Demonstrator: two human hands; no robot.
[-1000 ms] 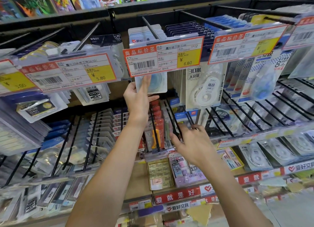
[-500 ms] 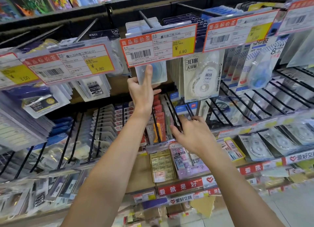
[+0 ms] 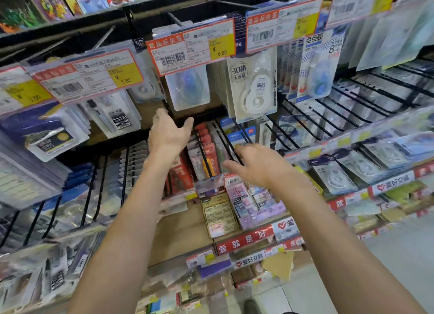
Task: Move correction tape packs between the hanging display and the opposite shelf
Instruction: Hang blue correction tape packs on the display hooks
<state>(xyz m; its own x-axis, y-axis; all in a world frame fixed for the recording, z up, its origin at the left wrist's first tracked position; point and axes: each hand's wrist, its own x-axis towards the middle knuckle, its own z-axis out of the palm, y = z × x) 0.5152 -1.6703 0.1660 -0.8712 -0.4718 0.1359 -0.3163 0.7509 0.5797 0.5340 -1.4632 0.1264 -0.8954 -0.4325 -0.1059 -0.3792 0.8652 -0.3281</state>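
A clear pack with a blue correction tape (image 3: 189, 88) hangs on a peg under the 6.80 price tag (image 3: 190, 47). My left hand (image 3: 169, 135) hovers just below that pack, fingers loosely spread, holding nothing. A white 30-metre correction tape pack (image 3: 252, 88) hangs to its right, and a blue dotted pack (image 3: 317, 71) hangs further right. My right hand (image 3: 260, 164) is lower, in front of the wire dividers, fingers relaxed and empty. The frame is blurred by motion.
Black wire dividers (image 3: 312, 116) hold rows of packs on the sloped shelf at right. Red packs (image 3: 207, 146) stand between my hands. More hanging packs (image 3: 47, 137) fill the left side under the 5.80 tag (image 3: 94, 75). Eraser boxes (image 3: 219, 216) lie on the lower shelf.
My left hand has let go of the blue correction tape pack and dropped below it. My right hand has lifted off the wire dividers and opened. The view has tilted.
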